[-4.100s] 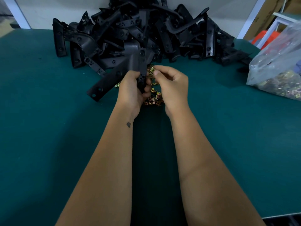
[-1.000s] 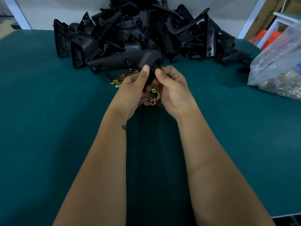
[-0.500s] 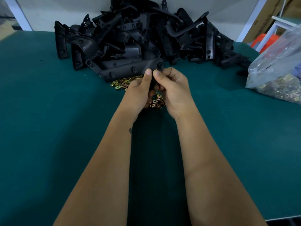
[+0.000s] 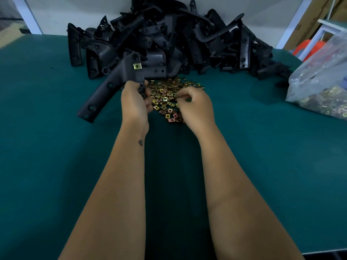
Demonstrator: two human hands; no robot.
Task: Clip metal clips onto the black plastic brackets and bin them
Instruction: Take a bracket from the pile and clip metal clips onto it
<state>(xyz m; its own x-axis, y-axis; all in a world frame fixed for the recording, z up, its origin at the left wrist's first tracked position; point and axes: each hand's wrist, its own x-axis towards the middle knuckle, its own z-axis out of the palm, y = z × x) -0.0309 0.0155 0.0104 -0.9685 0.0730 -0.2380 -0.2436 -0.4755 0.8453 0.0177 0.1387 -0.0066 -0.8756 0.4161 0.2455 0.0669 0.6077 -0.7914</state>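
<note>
Right hand (image 4: 195, 104) now parted from the bracket (image 4: 112, 85), fingers curled over loose clips (image 4: 165, 96), hold unclear, left hand (image 4: 134, 99) gripping bracket's end, one clip (image 4: 137, 66) fitted, green tabletop (image 4: 56, 156) wide around, bracket pile (image 4: 169, 40) behind

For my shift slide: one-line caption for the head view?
Left hand holds a black bracket with one clip fitted; right hand picks at loose clips.

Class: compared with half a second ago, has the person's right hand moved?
Yes. The right hand left the held bracket and dropped toward the viewer, onto the loose clips, farther from the bracket pile.
</note>
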